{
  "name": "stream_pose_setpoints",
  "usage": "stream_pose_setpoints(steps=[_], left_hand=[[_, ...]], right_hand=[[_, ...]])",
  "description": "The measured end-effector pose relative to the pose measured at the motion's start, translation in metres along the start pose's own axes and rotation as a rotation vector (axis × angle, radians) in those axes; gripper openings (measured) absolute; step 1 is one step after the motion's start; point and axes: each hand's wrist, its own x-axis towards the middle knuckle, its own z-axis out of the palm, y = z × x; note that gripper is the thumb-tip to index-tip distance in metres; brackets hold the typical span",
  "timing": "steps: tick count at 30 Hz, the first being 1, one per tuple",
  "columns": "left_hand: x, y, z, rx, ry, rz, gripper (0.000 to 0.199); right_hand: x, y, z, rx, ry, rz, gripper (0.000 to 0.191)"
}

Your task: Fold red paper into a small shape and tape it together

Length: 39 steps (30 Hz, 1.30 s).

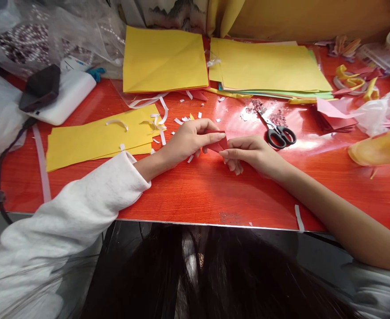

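Note:
Between my two hands is a small piece of dark red paper (219, 144), held just above the red table (195, 195). My left hand (196, 137) pinches it from the left, thumb on top and fingers curled behind. At its lower right corner my right hand (248, 153) grips it between thumb and forefinger, the other fingers bent below. Scissors (279, 134) with black handles lie beyond my right hand. Long yellow paper strips (95, 137) rest to the left, near my left forearm, with white paper scraps (162, 110) scattered around them.
Stacks of yellow paper (165, 60) and mixed coloured sheets (271, 66) stand at the back. A white box-like device (65, 95) and plastic bags (48, 35) fill the back left. Pink and red squares (336, 113) and a yellowish cup (377, 148) are on the right.

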Motion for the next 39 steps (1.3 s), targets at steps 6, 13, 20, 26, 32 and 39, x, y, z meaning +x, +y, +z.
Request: stream_pose_setpoints(steps=[6, 13, 20, 26, 32, 39], left_hand=[[0.002, -0.004, 0.0, -0.118, 0.065, 0.009, 0.01], [0.002, -0.007, -0.001, -0.16, 0.029, -0.033, 0.018], [0.002, -0.01, -0.001, -0.213, 0.048, -0.053, 0.025], [0.002, -0.009, -0.003, -0.223, 0.03, -0.039, 0.023], [0.002, -0.008, -0.002, -0.213, -0.041, -0.01, 0.012], [0.003, -0.01, 0.001, -0.232, -0.027, 0.014, 0.007]], right_hand=[[0.004, 0.009, 0.003, 0.237, 0.212, -0.107, 0.023], [0.007, 0.015, 0.002, 0.301, 0.312, -0.165, 0.008], [0.006, 0.013, 0.0, 0.34, 0.32, -0.123, 0.013], [0.006, 0.012, -0.002, 0.36, 0.279, -0.091, 0.011], [0.005, 0.008, 0.0, 0.287, 0.211, -0.067, 0.004], [0.005, 0.007, 0.003, 0.238, 0.192, -0.093, 0.004]])
